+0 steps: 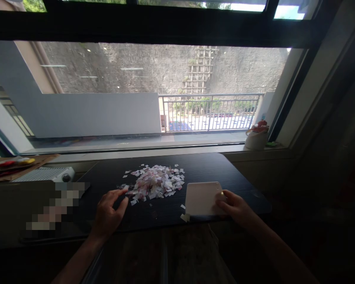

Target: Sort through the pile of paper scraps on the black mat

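Note:
A heap of small cut paper pieces (156,182), mostly white with some pink, lies on the dark table (204,167). At the heap's left edge is my left hand (110,209), thumb and fingers apart, its fingertips close to the outermost pieces. My right hand (232,204) grips the right edge of a pale, flat, rounded rectangular board (199,199) with a small hole near its upper right corner. The board is to the right of the heap, low over the table or resting on it; I cannot tell which. A few loose scraps (185,217) lie by its lower left corner.
Beyond the table are a windowsill (130,153) and a large window. A white container with something red on top (256,136) stands at the sill's right end. To the left are a white ribbed appliance (47,174) and cardboard (44,158) bearing coloured things. Part of the left side is pixelated.

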{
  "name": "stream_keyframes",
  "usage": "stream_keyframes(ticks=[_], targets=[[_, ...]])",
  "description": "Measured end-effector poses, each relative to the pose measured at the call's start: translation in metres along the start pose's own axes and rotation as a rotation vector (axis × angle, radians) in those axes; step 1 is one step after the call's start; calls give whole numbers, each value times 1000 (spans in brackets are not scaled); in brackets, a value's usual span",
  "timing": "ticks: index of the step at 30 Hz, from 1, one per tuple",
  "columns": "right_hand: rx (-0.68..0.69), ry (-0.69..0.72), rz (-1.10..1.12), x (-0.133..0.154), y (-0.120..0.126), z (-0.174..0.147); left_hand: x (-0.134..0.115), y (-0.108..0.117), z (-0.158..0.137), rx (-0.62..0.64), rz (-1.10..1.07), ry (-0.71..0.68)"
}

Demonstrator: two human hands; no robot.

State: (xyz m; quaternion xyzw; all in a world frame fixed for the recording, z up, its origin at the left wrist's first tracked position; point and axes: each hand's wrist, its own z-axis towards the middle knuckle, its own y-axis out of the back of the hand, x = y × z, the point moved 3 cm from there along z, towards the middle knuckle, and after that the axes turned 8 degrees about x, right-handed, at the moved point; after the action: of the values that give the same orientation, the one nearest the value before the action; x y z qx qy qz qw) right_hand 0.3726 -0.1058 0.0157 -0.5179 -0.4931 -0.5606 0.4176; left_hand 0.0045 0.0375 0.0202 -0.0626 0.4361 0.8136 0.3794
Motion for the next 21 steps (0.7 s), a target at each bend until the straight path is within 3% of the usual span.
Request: stream_keyframes(ticks=[12,17,21], targets=[[49,34,33,7,-4,-8,0,-1,0,21,-13,25],[-33,100,-15,13,-1,14,-2,0,0,28,-6,31],[19,62,-15,8,-3,32,-3,0,0,36,-2,25]])
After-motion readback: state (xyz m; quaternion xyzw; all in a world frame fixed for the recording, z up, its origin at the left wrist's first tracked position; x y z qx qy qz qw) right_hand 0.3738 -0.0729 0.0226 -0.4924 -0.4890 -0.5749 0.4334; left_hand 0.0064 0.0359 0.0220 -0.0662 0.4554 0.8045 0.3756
